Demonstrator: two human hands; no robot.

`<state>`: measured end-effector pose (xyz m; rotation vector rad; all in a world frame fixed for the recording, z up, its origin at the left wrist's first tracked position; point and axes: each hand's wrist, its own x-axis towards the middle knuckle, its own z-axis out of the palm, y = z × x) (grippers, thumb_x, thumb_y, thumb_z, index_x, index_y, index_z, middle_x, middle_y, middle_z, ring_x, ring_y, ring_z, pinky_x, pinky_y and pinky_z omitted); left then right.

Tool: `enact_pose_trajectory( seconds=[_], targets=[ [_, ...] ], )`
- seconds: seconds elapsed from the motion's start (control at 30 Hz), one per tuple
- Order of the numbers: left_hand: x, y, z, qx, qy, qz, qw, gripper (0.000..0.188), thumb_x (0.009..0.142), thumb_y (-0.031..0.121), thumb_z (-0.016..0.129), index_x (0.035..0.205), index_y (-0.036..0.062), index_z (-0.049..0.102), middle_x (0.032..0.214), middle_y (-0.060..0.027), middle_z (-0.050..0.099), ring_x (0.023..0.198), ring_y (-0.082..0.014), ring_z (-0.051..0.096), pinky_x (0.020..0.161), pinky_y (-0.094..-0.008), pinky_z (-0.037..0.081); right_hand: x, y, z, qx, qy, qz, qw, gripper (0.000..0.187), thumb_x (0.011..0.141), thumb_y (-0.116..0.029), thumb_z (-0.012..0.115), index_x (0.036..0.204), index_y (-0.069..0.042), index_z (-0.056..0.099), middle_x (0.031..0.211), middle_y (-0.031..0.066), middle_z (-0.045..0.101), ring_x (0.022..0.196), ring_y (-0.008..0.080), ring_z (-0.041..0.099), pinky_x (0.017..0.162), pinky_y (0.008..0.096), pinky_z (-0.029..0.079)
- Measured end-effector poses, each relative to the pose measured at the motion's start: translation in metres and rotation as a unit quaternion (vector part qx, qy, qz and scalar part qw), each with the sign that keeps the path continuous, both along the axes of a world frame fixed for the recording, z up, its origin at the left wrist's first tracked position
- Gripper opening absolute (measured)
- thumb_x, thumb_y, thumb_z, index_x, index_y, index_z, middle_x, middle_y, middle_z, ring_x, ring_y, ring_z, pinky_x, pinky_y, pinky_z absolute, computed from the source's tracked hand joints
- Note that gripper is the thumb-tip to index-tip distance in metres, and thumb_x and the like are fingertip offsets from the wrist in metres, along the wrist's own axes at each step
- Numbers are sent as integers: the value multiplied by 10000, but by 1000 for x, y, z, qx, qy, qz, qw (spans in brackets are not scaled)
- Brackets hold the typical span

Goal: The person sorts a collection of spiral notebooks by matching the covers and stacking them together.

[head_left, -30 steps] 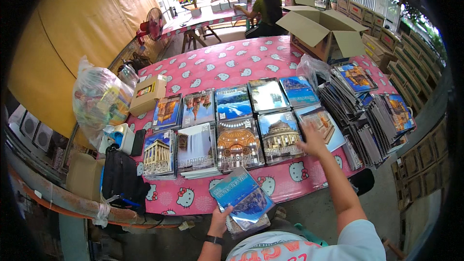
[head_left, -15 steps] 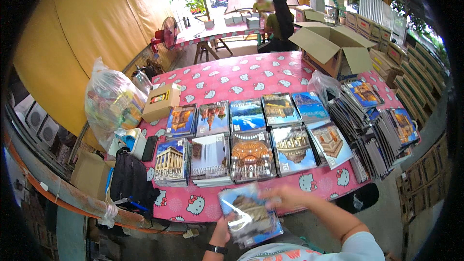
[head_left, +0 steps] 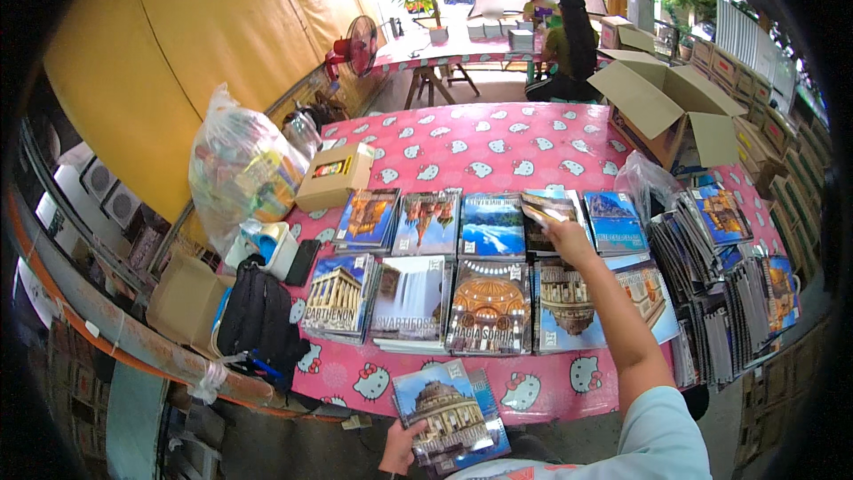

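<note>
My left hand [head_left: 404, 446] is closed on the edge of a few notebooks near my body. The top notebook [head_left: 444, 409] has a domed stone building on its cover, and a bluish one juts out beneath it. My right hand [head_left: 569, 238] reaches across the table to the back row. Its fingers are closed on a notebook [head_left: 544, 210], which is tilted up from its stack. Around it lie a stack with a blue sea cover [head_left: 615, 218], one with a waterfall by blue water [head_left: 494, 229], and one with a domed building [head_left: 565, 307] in front.
Spiral-bound notebooks [head_left: 711, 302] are piled at the right of the pink patterned table [head_left: 426, 147]. An open carton [head_left: 653, 116] stands behind them. On the left are a plastic bag [head_left: 240, 169], a small carton [head_left: 336, 176] and a black backpack [head_left: 258, 320]. Two people sit at a farther table.
My right hand has moved from the notebooks near my body to the back row and taken hold of a notebook. My left hand keeps its hold. The view has shifted.
</note>
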<state>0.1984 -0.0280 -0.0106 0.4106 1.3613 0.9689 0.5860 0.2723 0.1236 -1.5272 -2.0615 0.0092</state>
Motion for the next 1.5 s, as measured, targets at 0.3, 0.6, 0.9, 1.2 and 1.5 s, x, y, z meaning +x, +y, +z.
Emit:
enact_pose_trajectory(
  seconds=[0.3,0.6,0.9,1.2,1.5],
  targets=[
    [-15,14,-4,0,-264,9,965,316,826,237,584,1040,15,512,942,-80,587,845,-208,588,737,-355,485,-123,-152,-21,22,-177,207,962,400,771,-298,587,1082,-47,569,1096,105,581,1042,232,523,877,320,411],
    [-32,2,-4,-29,-198,42,979,227,771,98,632,937,-23,535,848,-98,599,745,-185,595,663,-324,484,-147,-202,-32,9,-97,208,973,482,722,-247,628,1164,-102,498,1197,80,510,1120,261,446,937,421,359],
    [-23,13,26,71,51,18,996,291,744,105,673,987,-2,554,865,-21,592,752,-113,542,692,-266,436,-141,-173,-36,-175,-211,148,950,951,624,-545,643,1345,-81,231,1394,190,204,1297,377,155,993,597,101],
    [-30,32,0,44,-219,60,973,462,829,345,577,1129,10,471,1009,-81,577,910,-175,565,819,-308,442,-161,-206,-17,-361,55,574,733,408,737,-141,562,1135,-61,524,1109,128,555,1018,291,528,910,369,396],
    [-28,22,-10,16,-93,98,991,352,874,228,502,1121,-21,471,1073,-80,545,957,-176,533,819,-322,430,-168,-77,-44,-13,77,170,982,335,690,-209,679,948,-36,554,886,140,543,846,295,512,775,418,400]
  ],
)
